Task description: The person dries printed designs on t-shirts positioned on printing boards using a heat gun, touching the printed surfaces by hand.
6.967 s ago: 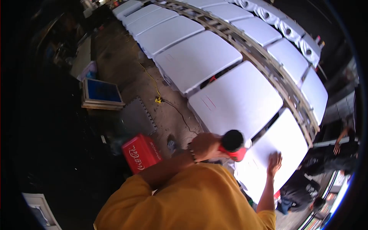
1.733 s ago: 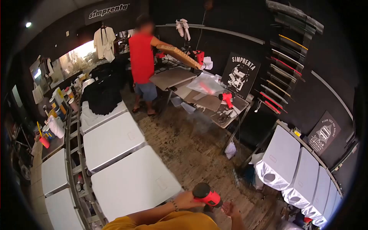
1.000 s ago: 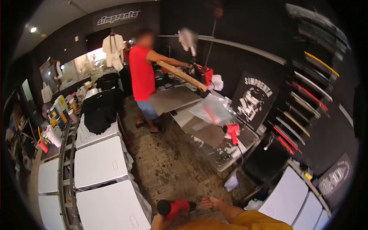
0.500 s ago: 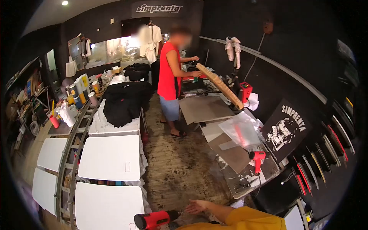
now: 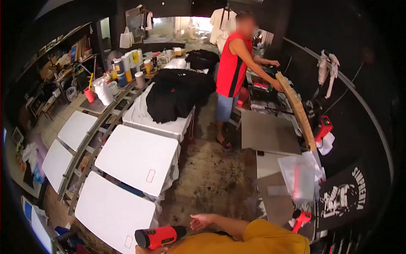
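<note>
A red and black heat gun is in my left hand, low in the view, beside the corner of a white pallet board. Only part of that hand shows at the bottom edge, closed around the grip. My right hand reaches out from a yellow sleeve over the floor, fingers apart and nothing in them. A second white board lies just beyond the first, and each carries a small outlined rectangle near one corner.
A person in a red sleeveless top stands ahead, hands at a cluttered bench. Black garments lie on a white table behind the boards. Another red heat gun rests on the right-hand table. Bottles and tubs line the left rack.
My view has turned left, so the room appears shifted to the right. The heat gun sits slightly further left in view, and part of my left hand now shows.
</note>
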`<state>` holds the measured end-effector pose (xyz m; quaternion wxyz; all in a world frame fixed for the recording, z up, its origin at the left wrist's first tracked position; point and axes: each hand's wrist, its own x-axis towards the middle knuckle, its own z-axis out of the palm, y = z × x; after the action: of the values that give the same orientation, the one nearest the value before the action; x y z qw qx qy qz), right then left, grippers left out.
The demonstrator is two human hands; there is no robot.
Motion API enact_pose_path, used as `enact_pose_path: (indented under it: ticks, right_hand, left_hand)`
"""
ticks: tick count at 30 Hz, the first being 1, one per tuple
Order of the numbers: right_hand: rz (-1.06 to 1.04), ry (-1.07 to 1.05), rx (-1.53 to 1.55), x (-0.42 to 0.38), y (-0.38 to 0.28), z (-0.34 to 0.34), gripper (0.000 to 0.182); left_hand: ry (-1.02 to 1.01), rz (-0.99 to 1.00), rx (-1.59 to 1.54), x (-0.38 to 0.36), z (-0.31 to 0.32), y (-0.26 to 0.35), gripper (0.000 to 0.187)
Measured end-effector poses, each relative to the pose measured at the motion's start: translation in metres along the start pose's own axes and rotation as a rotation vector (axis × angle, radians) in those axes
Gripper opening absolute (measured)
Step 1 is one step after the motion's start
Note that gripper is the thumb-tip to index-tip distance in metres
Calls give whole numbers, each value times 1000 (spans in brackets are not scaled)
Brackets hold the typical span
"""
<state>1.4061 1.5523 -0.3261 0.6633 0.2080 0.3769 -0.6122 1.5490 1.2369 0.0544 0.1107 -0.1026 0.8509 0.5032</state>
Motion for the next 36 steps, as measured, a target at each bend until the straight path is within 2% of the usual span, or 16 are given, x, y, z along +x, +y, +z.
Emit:
enact_pose_path:
  ticks: [1, 4, 5, 7, 8, 9, 10, 17, 20, 25, 28, 29, 31, 32, 33, 36]
  right_hand:
    - [-7, -13, -11, -9, -12, -6, 59]
    - [-123, 46, 92, -21, -17, -27, 49]
    - [-163, 31, 76, 3, -23, -36, 46]
    - [18, -320, 38, 29, -48, -92, 40]
    - [-48, 19, 41, 22, -50, -77, 45]
    - [-18, -116, 94, 36, -48, -99, 54]
    - [-25, -96, 87, 36, -48, -104, 58]
    - [129, -138, -21, -25, -95, 2, 61]
    - [172, -354, -33, -6, -100, 9, 70]
    - [203, -323, -136, 16, -101, 22, 72]
    - [87, -217, -324, 19, -88, 20, 66]
    - [98, -316, -327, 29, -85, 7, 58]
    - [342, -580, -71, 43, -96, -22, 29]
    - [400, -495, 51, 45, -99, -36, 28]
    - [385, -645, 119, 36, -103, -37, 29]
    - [-8, 49, -430, -12, -103, -5, 44]
  left_hand:
    - [5, 45, 35, 14, 8, -1, 62]
    - [-47, -238, -116, 23, 28, -20, 69]
    - [-28, -205, -122, 22, 33, -12, 69]
    - [28, -91, -80, 30, 39, 8, 70]
    - [64, -80, -71, 32, 37, 19, 70]
    - [91, -59, -48, 34, 35, 32, 70]
    - [99, -36, -29, 40, 38, 43, 71]
    - [193, -16, 35, 27, 40, 48, 72]
    - [238, 25, 55, 10, 44, 39, 73]
    - [182, -113, 83, -1, 48, 61, 72]
    - [229, 161, 154, 22, 38, 98, 68]
    - [270, 201, 171, 23, 36, 100, 67]
    - [395, 211, 218, 3, 27, 54, 64]
    - [485, 212, 264, -26, 15, -11, 62]
    - [538, 176, 299, -62, 5, -60, 60]
    - [603, -14, 225, -96, -30, -71, 50]
